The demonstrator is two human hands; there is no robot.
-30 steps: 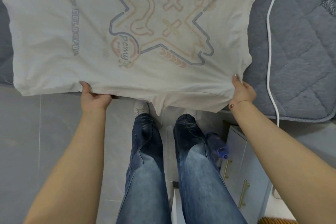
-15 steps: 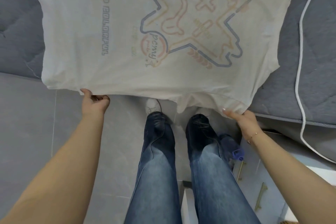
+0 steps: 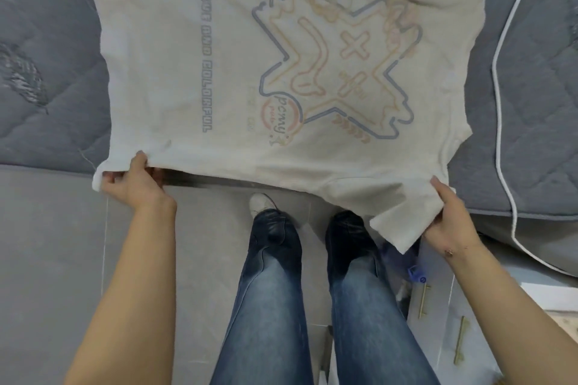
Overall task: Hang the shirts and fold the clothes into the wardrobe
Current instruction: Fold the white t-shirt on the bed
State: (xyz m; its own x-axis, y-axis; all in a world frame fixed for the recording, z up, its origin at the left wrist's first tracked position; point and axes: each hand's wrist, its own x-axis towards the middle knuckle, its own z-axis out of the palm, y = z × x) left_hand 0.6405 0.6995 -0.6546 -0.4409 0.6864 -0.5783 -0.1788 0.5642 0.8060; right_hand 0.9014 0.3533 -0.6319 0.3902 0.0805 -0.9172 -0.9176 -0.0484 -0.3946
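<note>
Fingers (image 3: 139,159) of left hand (image 3: 134,184) pinch shirt (image 3: 219,72) hem; right hand (image 3: 450,216) grips corner | shirt on bed (image 3: 47,40), print up | change: dragged leftward since earlier; near edge overhangs | judgement: squaring for folding

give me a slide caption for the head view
Both hands, left hand and right hand, grip the near edge of a printed white t-shirt spread on a grey mattress.

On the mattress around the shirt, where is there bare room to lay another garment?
Left of the white T-shirt, the grey mattress is bare to the frame edge. On the right, only a strip lies between the shirt and the white cable. The near edge is crowded: left hand and right hand grip the shirt.
</note>
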